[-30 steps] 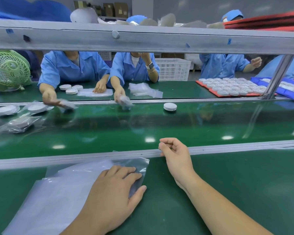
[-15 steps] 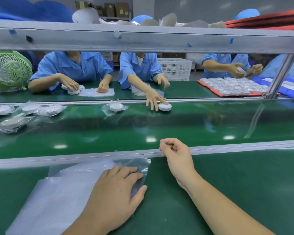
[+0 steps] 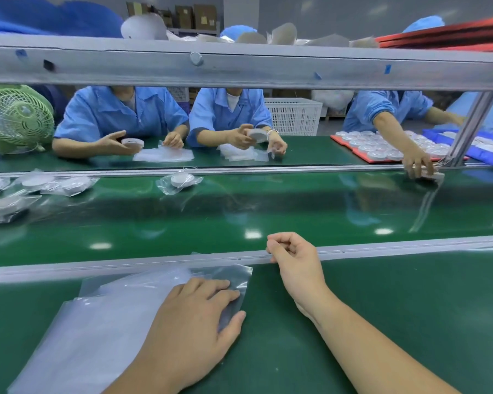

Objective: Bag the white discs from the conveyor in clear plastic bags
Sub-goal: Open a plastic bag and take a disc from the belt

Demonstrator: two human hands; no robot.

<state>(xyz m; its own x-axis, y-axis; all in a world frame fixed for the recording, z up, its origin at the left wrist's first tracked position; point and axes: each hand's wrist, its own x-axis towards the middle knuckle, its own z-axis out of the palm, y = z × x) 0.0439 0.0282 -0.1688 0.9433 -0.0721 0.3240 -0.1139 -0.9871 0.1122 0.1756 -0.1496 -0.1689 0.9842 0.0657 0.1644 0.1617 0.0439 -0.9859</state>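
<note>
Our left hand (image 3: 195, 322) lay flat and open, palm down, on the stack of clear plastic bags (image 3: 103, 322) spread over the green counter (image 3: 410, 302) in front of us, fingers pressing the top bag near its right edge. Our right hand (image 3: 293, 257) rested at the metal rail (image 3: 410, 245) between counter and conveyor (image 3: 296, 206), its fingers curled loosely inward — holding nothing that we could see.

No loose white disc lay within our reach. On the far side of the belt a bagged disc (image 3: 181, 180) sat near the far rail, and more bagged ones (image 3: 54, 184) were bunched at the left. Discs still unbagged filled a red tray (image 3: 362, 155) on the far right, beside a blue one.

Across from us, workers in blue shirts (image 3: 120, 115) each held a disc above their own bags — one reached down to the belt at the right. A green fan (image 3: 15, 118) stood at the left.
</note>
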